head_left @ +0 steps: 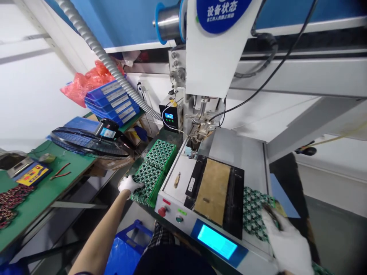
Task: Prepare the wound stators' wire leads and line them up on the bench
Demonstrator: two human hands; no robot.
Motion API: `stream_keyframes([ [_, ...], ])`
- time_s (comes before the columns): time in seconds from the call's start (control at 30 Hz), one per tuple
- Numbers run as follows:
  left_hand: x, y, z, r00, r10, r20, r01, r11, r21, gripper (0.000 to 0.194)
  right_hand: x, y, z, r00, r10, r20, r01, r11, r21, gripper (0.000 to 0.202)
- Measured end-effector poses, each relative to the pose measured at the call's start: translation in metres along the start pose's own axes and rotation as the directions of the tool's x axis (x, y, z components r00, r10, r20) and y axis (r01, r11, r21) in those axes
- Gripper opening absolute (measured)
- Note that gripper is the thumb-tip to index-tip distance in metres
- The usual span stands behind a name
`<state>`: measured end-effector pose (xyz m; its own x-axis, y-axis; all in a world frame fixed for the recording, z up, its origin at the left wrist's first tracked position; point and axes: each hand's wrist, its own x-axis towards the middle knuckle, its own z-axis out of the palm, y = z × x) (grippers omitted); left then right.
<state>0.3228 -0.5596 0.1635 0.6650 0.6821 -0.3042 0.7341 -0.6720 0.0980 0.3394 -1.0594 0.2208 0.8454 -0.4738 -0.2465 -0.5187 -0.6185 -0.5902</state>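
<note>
My left hand (129,185), in a white glove, is at the near left edge of a green perforated circuit board panel (149,176). Its fingers curl over that edge, and the panel sits in a green tray (156,191). On the machine's right side, a second green circuit board panel (254,212) lies flat. My right hand (288,238), also white-gloved and slightly blurred, closes its fingers at this panel's right edge. Something dark shows between the thumb and fingers; what it is I cannot make out. Between my hands, the machine carries a black fixture (237,198) with a tan plate (213,187).
The soldering head (202,131) hangs above the fixture's far end. A small tool (177,179) lies on the white machine top. Along the front are a red button (162,211) and a lit screen (217,241). To the left, a fan (91,141) and pliers (60,171) are on a green bench.
</note>
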Motion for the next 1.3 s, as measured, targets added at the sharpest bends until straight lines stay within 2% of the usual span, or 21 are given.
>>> stream_keyframes([
  [0.07, 0.0, -0.003, -0.006, 1.0, -0.013, -0.01, 0.013, 0.997, -0.072, 0.044, -0.011, -0.021, 0.012, 0.992, -0.123, 0.005, 0.121, 0.979, 0.166, 0.05],
  [0.1, -0.003, -0.006, -0.011, 1.0, -0.018, -0.019, 0.016, 0.994, -0.111, 0.045, -0.017, -0.03, 0.02, 0.98, -0.196, 0.027, 0.179, 0.939, 0.292, 0.046],
  [0.17, -0.016, -0.011, -0.021, 0.999, -0.024, -0.041, 0.015, 0.982, -0.188, 0.05, -0.034, -0.047, 0.039, 0.949, -0.288, 0.128, 0.187, 0.841, 0.507, 0.039],
  [0.23, -0.036, -0.01, -0.03, 0.998, -0.014, -0.068, -0.004, 0.963, -0.271, 0.057, -0.054, -0.063, 0.062, 0.907, -0.337, 0.253, 0.129, 0.794, 0.593, 0.036],
  [0.3, -0.063, 0.004, -0.032, 0.996, 0.043, -0.08, -0.069, 0.927, -0.368, 0.063, -0.071, -0.079, 0.085, 0.84, -0.413, 0.353, 0.075, 0.732, 0.677, 0.04],
  [0.37, -0.093, 0.033, -0.025, 0.981, 0.184, -0.065, -0.193, 0.857, -0.479, 0.062, -0.081, -0.092, 0.103, 0.802, -0.467, 0.371, 0.042, 0.665, 0.746, 0.058],
  [0.4, -0.108, 0.052, -0.018, 0.96, 0.273, -0.06, -0.263, 0.809, -0.525, 0.061, -0.08, -0.096, 0.109, 0.808, -0.47, 0.356, 0.035, 0.641, 0.767, 0.063],
  [0.47, -0.135, 0.093, -0.003, 0.891, 0.448, -0.065, -0.4, 0.711, -0.579, 0.06, -0.067, -0.097, 0.112, 0.851, -0.429, 0.302, 0.031, 0.616, 0.787, 0.068],
  [0.57, -0.159, 0.147, 0.018, 0.776, 0.619, -0.119, -0.568, 0.604, -0.56, 0.067, -0.026, -0.085, 0.101, 0.931, -0.31, 0.194, 0.034, 0.602, 0.798, 0.072],
  [0.67, -0.163, 0.18, 0.029, 0.669, 0.73, -0.14, -0.698, 0.554, -0.454, 0.078, 0.018, -0.071, 0.091, 0.959, -0.249, 0.139, 0.035, 0.589, 0.807, 0.075],
  [0.77, -0.158, 0.196, 0.035, 0.591, 0.8, -0.106, -0.776, 0.528, -0.344, 0.076, 0.043, -0.064, 0.092, 0.955, -0.26, 0.143, 0.041, 0.593, 0.804, 0.064],
  [0.87, -0.156, 0.205, 0.04, 0.567, 0.82, -0.074, -0.805, 0.534, -0.258, 0.077, 0.049, -0.064, 0.097, 0.946, -0.286, 0.151, 0.056, 0.605, 0.794, 0.048],
  [1.07, -0.159, 0.208, 0.047, 0.561, 0.825, -0.068, -0.825, 0.552, -0.12, 0.071, 0.05, -0.066, 0.104, 0.948, -0.297, 0.118, 0.105, 0.639, 0.762, 0.037],
  [1.3, -0.158, 0.211, 0.054, 0.559, 0.822, -0.108, -0.828, 0.561, -0.014, 0.071, 0.058, -0.051, 0.113, 0.977, -0.194, -0.085, 0.196, 0.682, 0.705, 0.035],
])
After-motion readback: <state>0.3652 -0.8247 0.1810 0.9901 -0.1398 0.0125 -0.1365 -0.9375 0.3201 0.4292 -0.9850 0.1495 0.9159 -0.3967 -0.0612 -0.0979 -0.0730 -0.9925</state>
